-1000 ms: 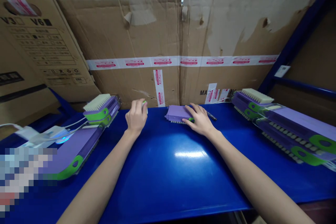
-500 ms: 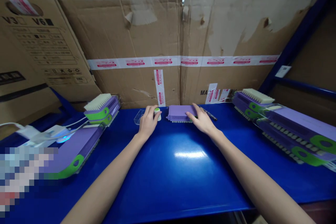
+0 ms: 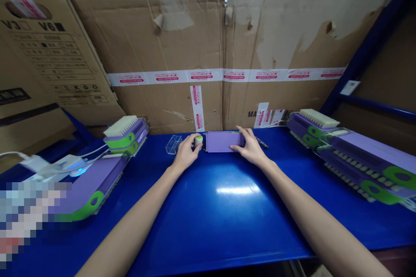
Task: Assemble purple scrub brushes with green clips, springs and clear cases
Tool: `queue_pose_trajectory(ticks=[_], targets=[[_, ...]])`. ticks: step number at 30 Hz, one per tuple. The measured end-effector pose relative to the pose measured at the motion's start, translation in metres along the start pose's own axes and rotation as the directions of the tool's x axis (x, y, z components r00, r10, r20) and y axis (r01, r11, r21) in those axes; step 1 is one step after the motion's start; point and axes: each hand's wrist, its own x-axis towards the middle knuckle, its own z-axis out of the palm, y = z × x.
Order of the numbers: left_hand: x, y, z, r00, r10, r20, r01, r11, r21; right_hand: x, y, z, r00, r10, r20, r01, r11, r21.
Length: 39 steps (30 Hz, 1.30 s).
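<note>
Between the thumb and fingers of my left hand [image 3: 186,153] is a small white cylinder with a green top [image 3: 199,140], next to the left end of the purple brush. My right hand [image 3: 251,146] holds the right end of this purple brush [image 3: 221,142], thumb on the near face and fingers at the back edge. The brush's flat purple face is turned towards me; its bristles are hidden. A clear plastic box [image 3: 173,144] stands just left of my left hand. Right of my right hand lies a dark slim tool [image 3: 261,143], partly covered.
Purple and green brushes with pale bristles are stacked at the left [image 3: 125,134] and right [image 3: 373,156] of the blue table [image 3: 208,225]. White cables and a power strip [image 3: 61,166] lie at left. A cardboard wall [image 3: 162,52] stands behind.
My right hand has tipped the purple brush so its flat face turns towards me and the bristles drop from sight. My left hand has moved slightly right with the white cylinder, towards the brush.
</note>
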Motion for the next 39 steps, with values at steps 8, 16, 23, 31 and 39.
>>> queue_pose_trajectory(ticks=[8, 16, 23, 31, 39], targets=[[0.004, -0.002, 0.002, 0.977, -0.213, 0.024, 0.209, 0.919, -0.336, 0.002, 0.004, 0.001, 0.996, -0.094, -0.009, 0.094, 0.994, 0.055], [0.006, -0.002, 0.006, 0.9, -0.418, 0.123, 0.387, 0.638, -0.666, 0.0, 0.01, 0.005, 0.996, -0.092, -0.014, 0.093, 0.992, 0.079], [0.006, 0.002, 0.005, 0.863, -0.467, 0.191, 0.458, 0.565, -0.686, 0.002, 0.011, 0.004, 0.997, -0.071, 0.009, 0.07, 0.993, 0.092], [0.005, -0.004, 0.008, 0.887, -0.441, 0.139, 0.409, 0.61, -0.679, 0.002, 0.008, 0.002, 0.998, -0.065, -0.007, 0.065, 0.994, 0.087], [0.006, -0.007, 0.008, 0.918, -0.381, 0.115, 0.356, 0.655, -0.666, 0.003, 0.005, 0.0, 0.998, -0.056, 0.002, 0.055, 0.994, 0.091]])
